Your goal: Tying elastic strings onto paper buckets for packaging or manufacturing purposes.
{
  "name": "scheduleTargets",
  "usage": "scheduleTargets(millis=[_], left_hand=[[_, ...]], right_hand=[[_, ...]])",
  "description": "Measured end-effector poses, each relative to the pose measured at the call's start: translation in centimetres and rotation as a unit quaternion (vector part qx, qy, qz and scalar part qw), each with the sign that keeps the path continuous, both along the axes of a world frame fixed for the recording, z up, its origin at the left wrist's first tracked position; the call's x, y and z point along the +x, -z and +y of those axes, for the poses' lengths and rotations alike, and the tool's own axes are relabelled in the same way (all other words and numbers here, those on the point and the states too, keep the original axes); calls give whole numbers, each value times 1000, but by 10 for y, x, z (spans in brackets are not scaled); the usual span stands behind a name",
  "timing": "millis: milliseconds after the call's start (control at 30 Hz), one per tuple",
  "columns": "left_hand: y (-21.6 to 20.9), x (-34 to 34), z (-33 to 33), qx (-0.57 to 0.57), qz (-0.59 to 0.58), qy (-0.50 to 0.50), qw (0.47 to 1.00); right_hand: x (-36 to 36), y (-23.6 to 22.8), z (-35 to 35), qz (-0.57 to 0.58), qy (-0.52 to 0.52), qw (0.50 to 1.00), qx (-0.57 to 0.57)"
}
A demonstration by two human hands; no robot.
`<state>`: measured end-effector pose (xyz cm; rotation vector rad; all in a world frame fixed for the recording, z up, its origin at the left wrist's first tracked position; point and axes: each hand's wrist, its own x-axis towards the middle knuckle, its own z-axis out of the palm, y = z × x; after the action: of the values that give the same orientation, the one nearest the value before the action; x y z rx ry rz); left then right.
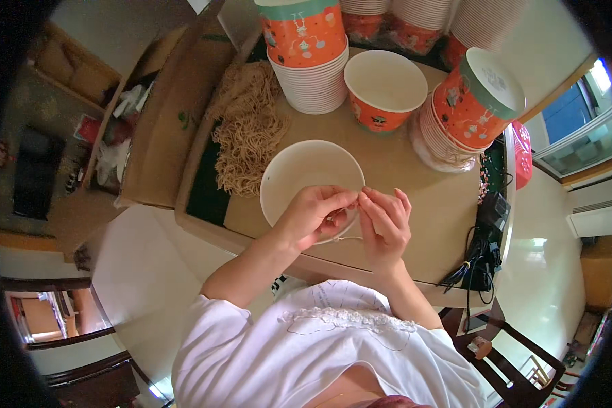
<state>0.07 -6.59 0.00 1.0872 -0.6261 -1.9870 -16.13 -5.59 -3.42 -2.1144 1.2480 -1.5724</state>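
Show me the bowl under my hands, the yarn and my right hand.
Bowl (303,168), head view: bare part of its inside.
Yarn (249,132), head view: middle of the tangled pile.
Right hand (386,226), head view: middle of the hand.

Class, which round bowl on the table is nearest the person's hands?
The open white round bowl, partly hidden by the left hand, with the right hand beside its rim. The single orange-patterned paper bowl and the stacked bowls stand farther back.

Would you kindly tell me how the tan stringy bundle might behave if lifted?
The bundle would probably sag, its strands being loose and wavy. It may tangle too, since they loop over one another.
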Motion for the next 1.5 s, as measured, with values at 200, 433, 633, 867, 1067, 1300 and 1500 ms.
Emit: scheduleTargets(millis=[200, 433, 633, 867, 1067, 1300, 1500], left_hand=[[0, 1, 7, -103, -129, -17, 986], [-4, -3, 16, -309, -285, -57, 906], [-9, 1, 17, -156, -233, -53, 958], [-3, -1, 20, -237, -287, -45, 927], [-4, 0, 23, -304, -361, -93, 877], [-4, 5, 28, -307, -408, -52, 858], [-2, 6, 29, -312, -417, -51, 852]], right_hand=[[-2, -6, 2, -39, -59, 995, 70], [-3, -9, -5, -171, -125, 958, 192], [-2, -6, -7, -176, -127, 952, 217], [3, -8, -7, -137, -107, 968, 179], [2, -18, -1, -81, -113, 964, 225], [-1, -16, -4, -23, -119, 970, 210], [-2, -14, -4, -19, -123, 969, 215]])
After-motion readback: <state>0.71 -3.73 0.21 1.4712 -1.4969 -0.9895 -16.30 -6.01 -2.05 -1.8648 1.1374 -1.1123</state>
